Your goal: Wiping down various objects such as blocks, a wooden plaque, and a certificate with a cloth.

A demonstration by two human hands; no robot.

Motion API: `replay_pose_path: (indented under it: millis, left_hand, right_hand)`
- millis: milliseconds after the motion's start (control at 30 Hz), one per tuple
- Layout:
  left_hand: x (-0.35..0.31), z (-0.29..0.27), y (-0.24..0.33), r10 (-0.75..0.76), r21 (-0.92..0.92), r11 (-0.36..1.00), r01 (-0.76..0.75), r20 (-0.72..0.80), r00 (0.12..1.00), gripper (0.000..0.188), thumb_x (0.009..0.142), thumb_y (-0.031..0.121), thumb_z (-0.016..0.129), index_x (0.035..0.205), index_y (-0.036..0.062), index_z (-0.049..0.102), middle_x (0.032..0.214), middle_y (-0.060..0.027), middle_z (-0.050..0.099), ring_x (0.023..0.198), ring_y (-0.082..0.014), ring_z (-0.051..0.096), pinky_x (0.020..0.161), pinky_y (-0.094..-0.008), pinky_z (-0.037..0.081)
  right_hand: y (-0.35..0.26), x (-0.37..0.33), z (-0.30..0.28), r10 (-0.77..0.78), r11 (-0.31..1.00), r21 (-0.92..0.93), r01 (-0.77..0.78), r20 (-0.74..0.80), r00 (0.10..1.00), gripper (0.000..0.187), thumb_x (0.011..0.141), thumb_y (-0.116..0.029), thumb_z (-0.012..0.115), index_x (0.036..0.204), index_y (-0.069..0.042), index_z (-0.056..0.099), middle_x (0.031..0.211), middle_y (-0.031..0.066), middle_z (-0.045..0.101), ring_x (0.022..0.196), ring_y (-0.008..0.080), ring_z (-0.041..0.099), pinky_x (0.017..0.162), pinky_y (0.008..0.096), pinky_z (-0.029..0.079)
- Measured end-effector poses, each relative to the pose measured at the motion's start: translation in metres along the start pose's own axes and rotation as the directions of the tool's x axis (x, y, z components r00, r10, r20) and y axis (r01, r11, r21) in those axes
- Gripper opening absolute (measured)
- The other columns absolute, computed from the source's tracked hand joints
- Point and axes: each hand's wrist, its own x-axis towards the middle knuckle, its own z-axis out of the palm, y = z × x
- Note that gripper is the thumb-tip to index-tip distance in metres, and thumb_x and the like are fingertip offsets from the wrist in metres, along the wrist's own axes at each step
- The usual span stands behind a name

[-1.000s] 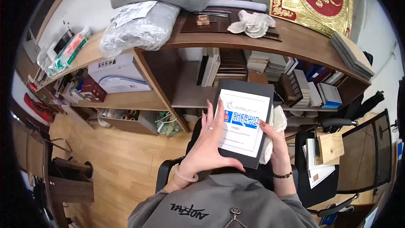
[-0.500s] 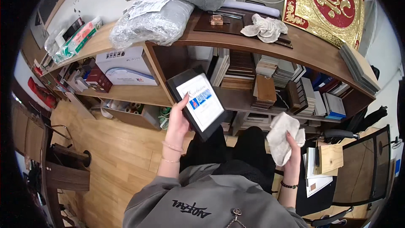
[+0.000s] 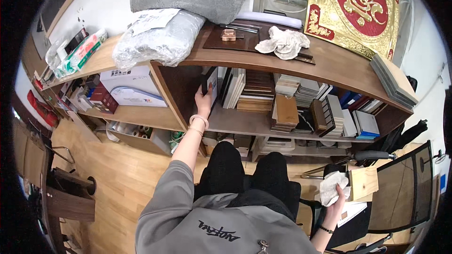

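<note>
My left hand (image 3: 203, 102) reaches into the left end of the shelf's upper bay. Its fingers are closed on the lower part of a flat black sample book (image 3: 205, 81) with a white printed cover. The book stands upright and edge-on there, beside a row of pale boards (image 3: 234, 88). Out to the right, my right hand (image 3: 337, 200) grips a crumpled whitish cloth (image 3: 332, 188). That cloth hangs over the chair area, close to a light wooden block (image 3: 364, 182).
Sample boards and books (image 3: 285, 113) fill the bay further right. On the shelf top lie a plastic-wrapped bundle (image 3: 160, 37), a second cloth (image 3: 283, 43) and a gold-and-red panel (image 3: 353, 14). A white box (image 3: 134, 87) occupies the left bay. A mesh chair (image 3: 400, 188) stands at right.
My left hand has carried the black sample book from in front of the shelf up into the bay, turning it edge-on. My right hand has moved right and down with the cloth.
</note>
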Motion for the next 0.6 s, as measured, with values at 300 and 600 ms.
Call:
replay_pose_path:
  millis: [300, 600]
  left_hand:
    - [0.048, 0.028, -0.040, 0.352, 0.233, 0.916, -0.325, -0.084, 0.932, 0.026, 0.083, 0.007, 0.059, 0.107, -0.0015, 0.058, 0.093, -0.0179, 0.064, 0.086, -0.0227, 0.061, 0.078, -0.0300, 0.044]
    - [0.047, 0.059, -0.055, 0.277, 0.026, 0.958, -0.285, 0.174, 0.945, 0.029, 0.082, 0.010, 0.062, 0.108, -0.0012, 0.058, 0.095, -0.0175, 0.064, 0.085, -0.0209, 0.061, 0.077, -0.0280, 0.045]
  right_hand:
    - [0.011, 0.010, 0.022, 0.067, 0.995, -0.076, -0.067, -0.002, 0.998, 0.042, 0.079, -0.003, 0.056, 0.120, -0.002, 0.047, 0.113, 0.0131, 0.057, 0.103, 0.0281, 0.056, 0.090, 0.0397, 0.046]
    - [0.018, 0.029, -0.002, 0.162, 0.984, -0.073, -0.165, -0.043, 0.986, 0.041, 0.079, -0.003, 0.056, 0.118, -0.002, 0.048, 0.112, 0.0131, 0.058, 0.103, 0.0285, 0.056, 0.090, 0.0399, 0.046]
